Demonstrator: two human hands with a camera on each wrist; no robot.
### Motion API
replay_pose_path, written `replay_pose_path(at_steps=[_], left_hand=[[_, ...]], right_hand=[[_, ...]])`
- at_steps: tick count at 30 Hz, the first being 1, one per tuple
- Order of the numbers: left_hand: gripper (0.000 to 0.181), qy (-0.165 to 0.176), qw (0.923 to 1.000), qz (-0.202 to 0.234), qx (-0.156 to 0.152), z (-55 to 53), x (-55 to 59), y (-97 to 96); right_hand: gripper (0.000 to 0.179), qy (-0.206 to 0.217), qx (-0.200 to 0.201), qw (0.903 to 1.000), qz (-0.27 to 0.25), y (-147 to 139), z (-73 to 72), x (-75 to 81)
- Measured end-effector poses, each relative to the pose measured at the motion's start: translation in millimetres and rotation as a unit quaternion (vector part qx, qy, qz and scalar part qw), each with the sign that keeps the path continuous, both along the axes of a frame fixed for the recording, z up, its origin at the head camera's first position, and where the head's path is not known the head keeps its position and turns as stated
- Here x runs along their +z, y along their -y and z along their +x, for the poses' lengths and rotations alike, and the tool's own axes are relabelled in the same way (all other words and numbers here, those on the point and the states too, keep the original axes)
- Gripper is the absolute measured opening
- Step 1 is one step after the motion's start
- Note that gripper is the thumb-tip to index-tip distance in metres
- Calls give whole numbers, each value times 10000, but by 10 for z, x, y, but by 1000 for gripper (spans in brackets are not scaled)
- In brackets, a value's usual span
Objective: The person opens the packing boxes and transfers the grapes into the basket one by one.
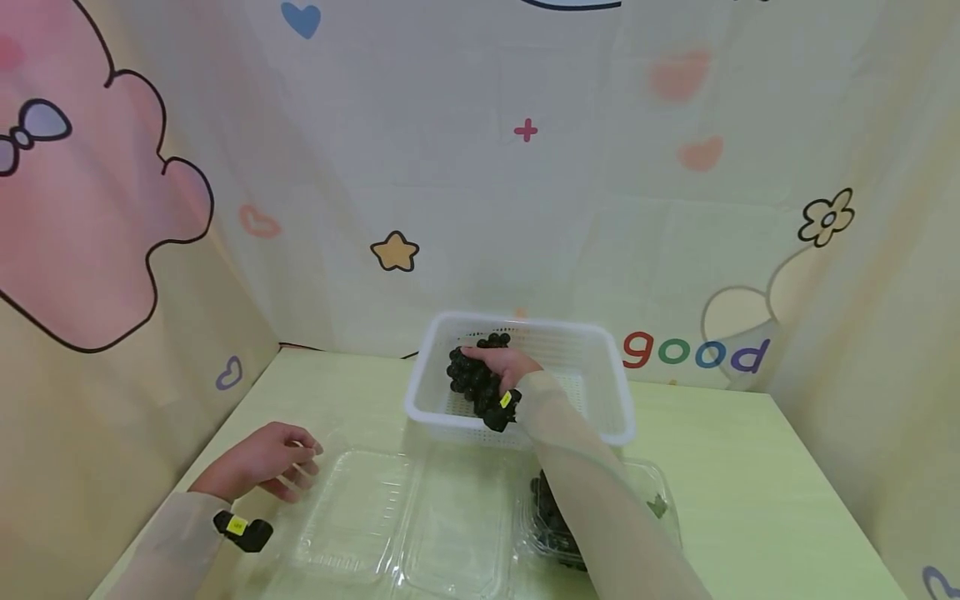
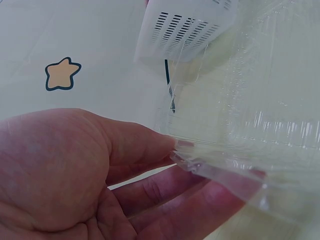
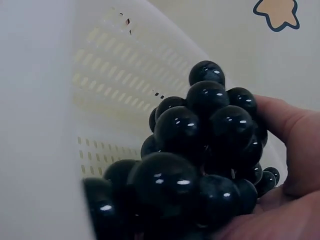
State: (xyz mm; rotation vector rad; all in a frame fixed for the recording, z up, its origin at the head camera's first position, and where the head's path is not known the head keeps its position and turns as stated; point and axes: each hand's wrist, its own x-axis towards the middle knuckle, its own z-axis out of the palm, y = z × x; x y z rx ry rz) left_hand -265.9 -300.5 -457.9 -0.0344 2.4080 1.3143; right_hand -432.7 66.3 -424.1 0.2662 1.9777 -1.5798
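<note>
A bunch of dark grapes (image 1: 471, 377) is in the white perforated basket (image 1: 611, 433), gripped by my right hand (image 1: 510, 365). The right wrist view shows the grapes (image 3: 177, 130) close up, with the thumb (image 3: 280, 117) along one side and fingers underneath. My left hand (image 1: 270, 458) is at the left edge of an opened clear plastic clamshell box (image 1: 360, 517). In the left wrist view, thumb and index finger of the left hand (image 2: 125, 175) pinch the rim of the clear box (image 2: 220, 170), other fingers beneath it.
Right of the opened box, partly behind my right forearm, stands another clear clamshell box (image 1: 660, 475) with dark grapes (image 1: 551, 517) inside. A printed curtain (image 1: 465, 167) hangs behind the pale table (image 1: 750, 492) and along both sides.
</note>
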Motion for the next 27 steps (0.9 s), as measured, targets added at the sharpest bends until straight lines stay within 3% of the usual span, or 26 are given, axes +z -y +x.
replay_pose_path(at_steps=[6, 11, 15, 20, 27], left_hand=[[27, 0, 10000, 1, 18, -2, 1, 1], [25, 31, 10000, 26, 11, 17, 35, -12], [24, 56, 10000, 44, 33, 29, 48, -32], [24, 66, 9999, -14, 75, 15, 49, -47], [22, 70, 9994, -280, 184, -13, 49, -69]], right_hand=[[97, 8, 261, 9982, 539, 3, -8, -25], [94, 14, 467, 9967, 663, 2, 1, -12], [89, 74, 524, 9970, 566, -5, 24, 16], [81, 424, 295, 9986, 100, -5, 73, 60], [80, 563, 35, 9984, -53, -29, 177, 129]])
